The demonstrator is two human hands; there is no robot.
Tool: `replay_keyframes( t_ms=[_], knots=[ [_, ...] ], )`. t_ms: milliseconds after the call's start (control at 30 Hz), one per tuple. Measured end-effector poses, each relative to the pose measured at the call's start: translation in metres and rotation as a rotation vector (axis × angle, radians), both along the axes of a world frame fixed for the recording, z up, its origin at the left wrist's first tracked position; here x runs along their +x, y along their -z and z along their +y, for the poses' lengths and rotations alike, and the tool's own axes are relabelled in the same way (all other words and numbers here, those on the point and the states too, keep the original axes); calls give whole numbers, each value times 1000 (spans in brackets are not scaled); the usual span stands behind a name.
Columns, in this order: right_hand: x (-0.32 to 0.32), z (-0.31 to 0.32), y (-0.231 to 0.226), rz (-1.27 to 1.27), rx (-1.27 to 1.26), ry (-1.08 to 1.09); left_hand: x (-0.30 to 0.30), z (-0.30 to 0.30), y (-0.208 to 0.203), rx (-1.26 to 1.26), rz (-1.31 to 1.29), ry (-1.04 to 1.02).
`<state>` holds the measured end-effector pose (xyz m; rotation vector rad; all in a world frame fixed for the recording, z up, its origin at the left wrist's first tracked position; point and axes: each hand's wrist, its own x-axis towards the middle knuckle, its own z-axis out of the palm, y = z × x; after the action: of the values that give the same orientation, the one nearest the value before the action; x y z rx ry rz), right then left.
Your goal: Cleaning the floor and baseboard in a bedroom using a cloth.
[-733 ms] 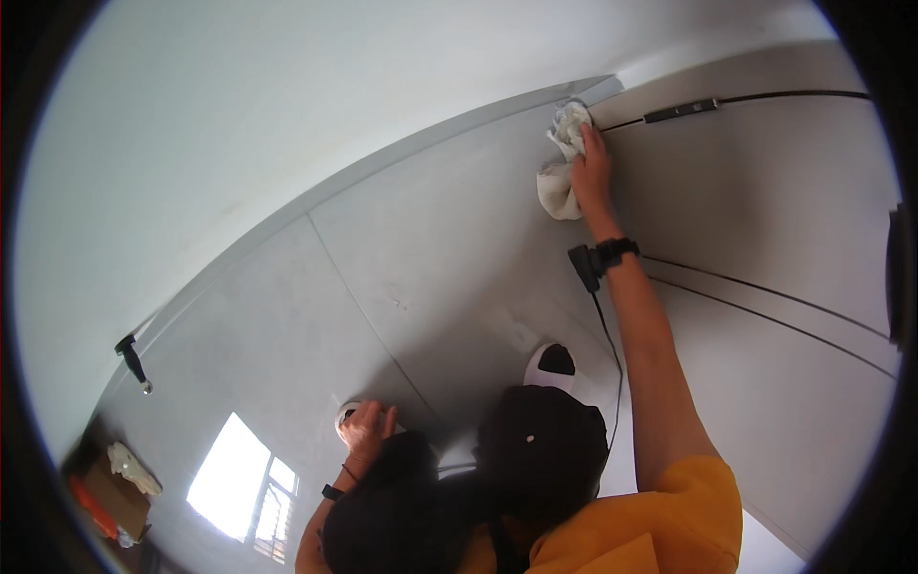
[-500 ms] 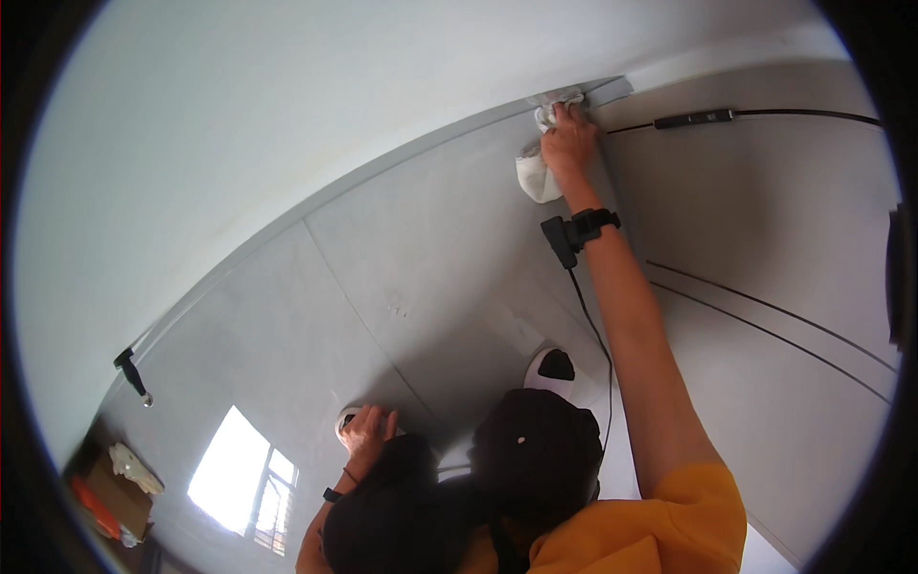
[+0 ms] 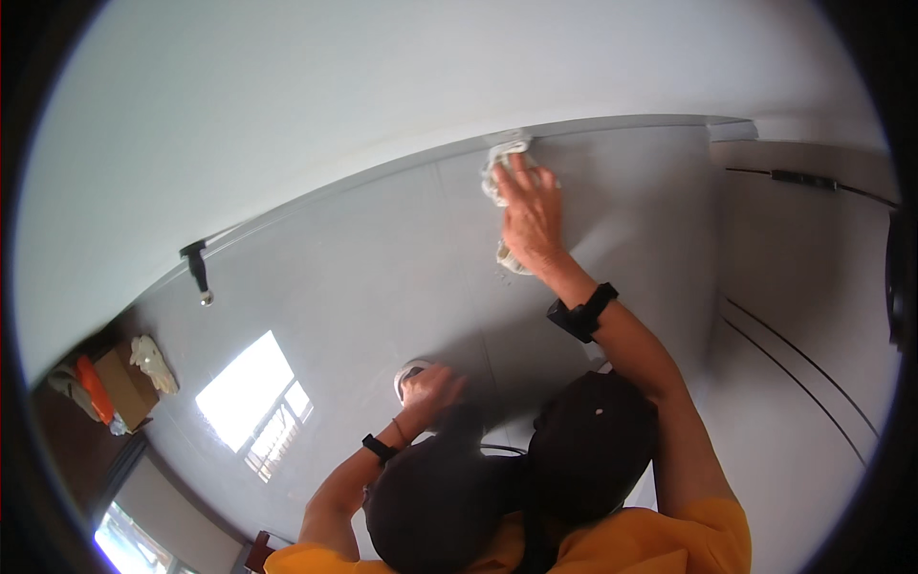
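Observation:
My right hand [image 3: 533, 218] presses a crumpled white cloth [image 3: 507, 165] against the grey skirting [image 3: 421, 163] where the wall meets the floor. Part of the cloth bunches out in front of the fingers, and another bit [image 3: 513, 260] hangs out below the palm. Low in front of me, my left hand [image 3: 432, 390] hovers by or rests near my knee, next to my shoe [image 3: 409, 376]. Its fingers are smeared by motion, and I cannot make out anything in them. A black strap with a small box circles my right wrist.
A black door stop [image 3: 197, 273] juts from the skirting on the left. Farther left, a cardboard box [image 3: 127, 385] has a white glove [image 3: 153, 364] beside it. Dark cables [image 3: 803, 180] run over the surface at right. The glossy grey floor [image 3: 363, 277] reflects a window.
My right hand with the cloth has slid left along the skirting, away from the corner. The view has shifted left with it. My left hand has moved a little near the knee.

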<state>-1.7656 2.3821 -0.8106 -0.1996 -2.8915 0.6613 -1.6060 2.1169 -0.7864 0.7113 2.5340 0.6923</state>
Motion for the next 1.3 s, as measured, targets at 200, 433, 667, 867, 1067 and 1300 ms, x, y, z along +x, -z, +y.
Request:
replay_keyframes(
  t_ms=[200, 433, 667, 867, 1067, 1300],
  knots=[
    [-18, -77, -5, -44, 12, -257, -2, 1, -2, 56, 21, -2],
    [-11, -125, -14, -47, -126, -631, -1, -6, -1, 125, 33, -27],
    [-24, -90, -56, -50, -532, -593, -30, -6, -31, 370, -224, -490],
    [-14, -68, -87, -46, -631, -520, -73, -15, -60, 526, -174, -752],
    [0, -58, -97, -93, -661, -426, -97, 21, -87, 710, -80, -661],
    [1, -44, -117, -377, -958, -484, -156, -3, -86, 665, 26, -721]
  ],
)
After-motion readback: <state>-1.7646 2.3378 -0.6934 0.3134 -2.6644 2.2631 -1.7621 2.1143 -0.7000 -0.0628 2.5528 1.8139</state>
